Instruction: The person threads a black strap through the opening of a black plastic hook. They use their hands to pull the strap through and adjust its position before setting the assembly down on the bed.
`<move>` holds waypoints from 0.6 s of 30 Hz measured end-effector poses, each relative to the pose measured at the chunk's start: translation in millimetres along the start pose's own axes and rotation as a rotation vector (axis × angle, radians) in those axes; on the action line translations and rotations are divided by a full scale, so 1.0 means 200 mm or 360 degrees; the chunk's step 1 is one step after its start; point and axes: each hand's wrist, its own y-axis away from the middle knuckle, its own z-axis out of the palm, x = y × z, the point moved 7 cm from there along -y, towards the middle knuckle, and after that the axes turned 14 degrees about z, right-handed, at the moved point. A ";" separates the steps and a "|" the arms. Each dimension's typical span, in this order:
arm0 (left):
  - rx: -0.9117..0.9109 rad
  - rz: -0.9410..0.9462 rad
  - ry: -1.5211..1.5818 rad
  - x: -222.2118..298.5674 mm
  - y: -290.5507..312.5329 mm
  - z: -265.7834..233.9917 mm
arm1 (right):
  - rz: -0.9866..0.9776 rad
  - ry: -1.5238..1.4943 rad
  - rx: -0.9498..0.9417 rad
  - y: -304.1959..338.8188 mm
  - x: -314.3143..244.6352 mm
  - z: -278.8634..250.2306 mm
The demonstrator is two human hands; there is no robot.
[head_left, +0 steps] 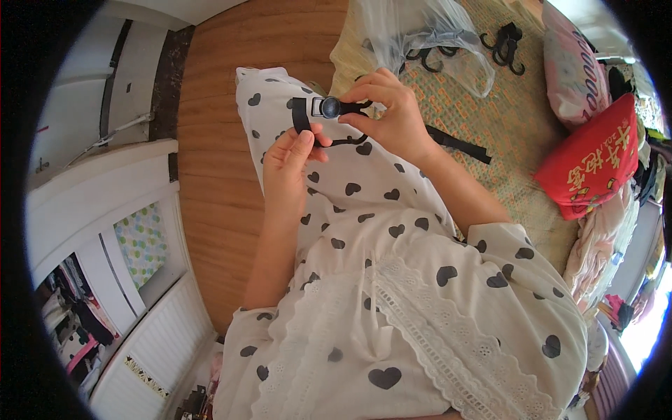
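Both hands are raised over my lap around a black strap hook (330, 106) with a round, shiny grey-rimmed disc and a pale rectangular buckle-like piece. My left hand (288, 154) pinches the lower part of its strap between thumb and fingers. From the right, my right hand (392, 112) grips the black end beside the disc with thumb and fingertips. The strap bends upward at the left and curves along the bottom between the hands. A loose black strap (458, 145) lies on the patterned bed cover beside my right forearm.
A clear plastic bag (448, 38) with black hooks lies on the bed cover (514, 154) at the top. More black hooks (505, 49) rest to its right. Red (591, 161) and pink (575, 66) cushions stand at the right. Wooden floor (217, 140) and white cabinets (105, 168) are left.
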 end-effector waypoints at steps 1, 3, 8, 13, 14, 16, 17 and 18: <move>-0.0003 0.0004 -0.0005 0.01 0.00 0.00 | -0.0039 0.0011 0.0005 0.00 -0.01 0.01; 0.0064 0.0035 -0.0021 0.02 -0.01 -0.01 | -0.0070 0.0014 0.0014 -0.01 -0.03 0.02; 0.0083 0.0064 0.0011 0.04 -0.01 -0.03 | -0.0124 0.0049 0.0015 -0.02 -0.04 0.03; 0.0078 0.0038 -0.0111 0.07 0.00 -0.02 | -0.0119 0.0083 0.0027 -0.03 -0.05 -0.02; 0.0058 0.0045 -0.0113 0.07 -0.01 -0.01 | -0.0072 0.0085 -0.0001 -0.02 -0.04 -0.02; -0.0029 0.0035 -0.0114 0.07 -0.01 -0.01 | -0.0037 0.0032 -0.0034 -0.02 -0.03 -0.03; -0.0025 0.0034 -0.0117 0.06 -0.01 -0.01 | 0.0001 -0.0010 -0.0063 -0.03 -0.03 -0.04; -0.0034 0.0019 -0.0148 0.06 -0.01 0.00 | 0.0008 -0.0030 -0.0082 -0.03 -0.02 -0.04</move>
